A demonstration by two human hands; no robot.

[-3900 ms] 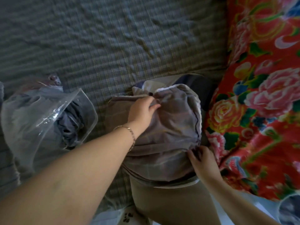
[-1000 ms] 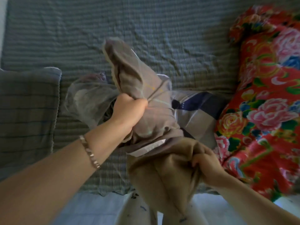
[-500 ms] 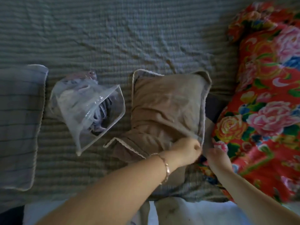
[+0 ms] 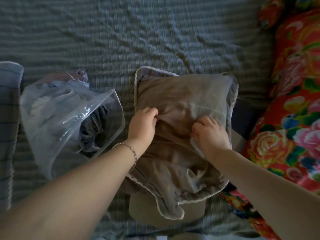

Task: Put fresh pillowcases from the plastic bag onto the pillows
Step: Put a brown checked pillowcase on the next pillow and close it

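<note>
Down at the near edge of the bed [image 4: 155,40], a tan pillow [image 4: 143,212] pokes its end out of a brown-grey pillowcase [image 4: 181,90] with white trim. The case's open end lies rumpled and loose over that end, one corner flopped towards the camera.

Both forearms reach in over it, a thin bracelet [image 4: 127,148] on the left wrist. Up to the middle of the pillow now: the left hand [image 4: 143,123] has its fingers curled in, pinching a fold of the case on the left side. The right hand [image 4: 210,134] is close by, not touching the other, and its fingers are bunched tight on the cloth too. Between the two hands the fabric is creased.

Just left of the pillow lies the clear plastic bag [image 4: 57,122], its mouth gaping towards the near side, with dark folded cloth [image 4: 93,129] showing inside. Further left, at the frame's edge, sits a second pillow [image 4: 8,127] in a checked case. On the right, a red floral quilt [image 4: 294,118] runs along the bed, and something dark blue [image 4: 242,115] shows between it and the pillow. Beyond all that stretches the wrinkled grey-green striped sheet.
</note>
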